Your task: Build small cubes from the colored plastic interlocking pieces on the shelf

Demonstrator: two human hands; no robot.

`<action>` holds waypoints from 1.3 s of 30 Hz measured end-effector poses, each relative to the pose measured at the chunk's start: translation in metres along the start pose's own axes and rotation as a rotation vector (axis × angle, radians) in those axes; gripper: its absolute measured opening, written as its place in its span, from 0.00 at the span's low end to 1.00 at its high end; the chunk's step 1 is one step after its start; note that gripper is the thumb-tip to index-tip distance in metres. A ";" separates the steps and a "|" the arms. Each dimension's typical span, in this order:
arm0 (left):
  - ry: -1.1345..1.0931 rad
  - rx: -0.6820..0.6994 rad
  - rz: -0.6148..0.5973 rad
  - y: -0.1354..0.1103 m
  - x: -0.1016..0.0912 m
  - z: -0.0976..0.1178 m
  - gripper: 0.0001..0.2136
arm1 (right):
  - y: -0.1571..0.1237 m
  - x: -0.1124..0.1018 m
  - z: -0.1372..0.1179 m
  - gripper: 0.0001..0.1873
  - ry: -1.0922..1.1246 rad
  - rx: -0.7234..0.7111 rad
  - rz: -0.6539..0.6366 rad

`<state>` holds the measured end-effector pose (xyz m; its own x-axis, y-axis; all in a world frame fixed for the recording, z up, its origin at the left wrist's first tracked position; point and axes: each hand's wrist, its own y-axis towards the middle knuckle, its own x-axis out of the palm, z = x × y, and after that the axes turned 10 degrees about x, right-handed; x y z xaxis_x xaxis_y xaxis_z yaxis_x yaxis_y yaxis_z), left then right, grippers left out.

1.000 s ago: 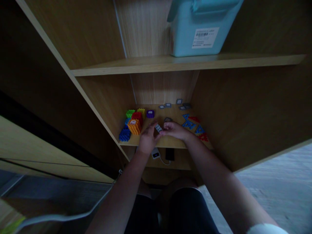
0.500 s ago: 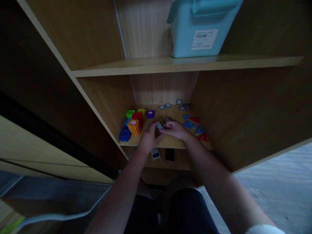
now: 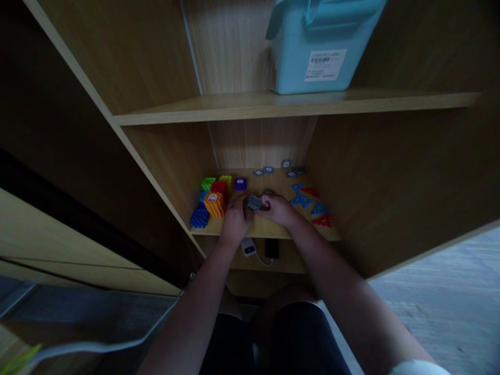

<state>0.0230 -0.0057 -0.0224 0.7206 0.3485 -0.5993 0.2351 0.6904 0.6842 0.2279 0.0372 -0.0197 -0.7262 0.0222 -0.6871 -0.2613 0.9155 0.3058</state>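
Between my two hands, above the front of the middle shelf, is a small stack of grey square tiles with toothed edges (image 3: 253, 202). My left hand (image 3: 236, 216) closes on its left side, thumb and fingers at the edge. On the right side, my right hand (image 3: 278, 208) pinches the stack with bent fingers. Another grey tile (image 3: 267, 192) lies just behind, partly hidden by my right hand. To the left stand stacks of the same kind of tile: an orange stack (image 3: 214, 204), a red stack (image 3: 219, 188), a blue stack (image 3: 199, 216) and a purple stack (image 3: 240, 183).
Several loose grey tiles (image 3: 286, 163) lie at the back. Blue triangles (image 3: 300, 200) and red triangles (image 3: 322, 221) lie at the right. A teal bin (image 3: 312, 47) stands on the upper shelf (image 3: 234, 107). Below are a white power bank (image 3: 248, 247) and a black box (image 3: 272, 248).
The grey stack has turned, so its flat toothed face shows now instead of its layered side. My hands have shifted only slightly around it.
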 end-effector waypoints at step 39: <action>0.229 -0.320 -0.109 0.002 -0.009 0.021 0.15 | -0.003 0.005 0.007 0.20 0.015 -0.028 0.018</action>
<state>0.0312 -0.0205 -0.0066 0.5305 0.3692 -0.7631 0.0611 0.8812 0.4688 0.2295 0.0375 -0.0287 -0.7404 0.0324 -0.6714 -0.2657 0.9034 0.3366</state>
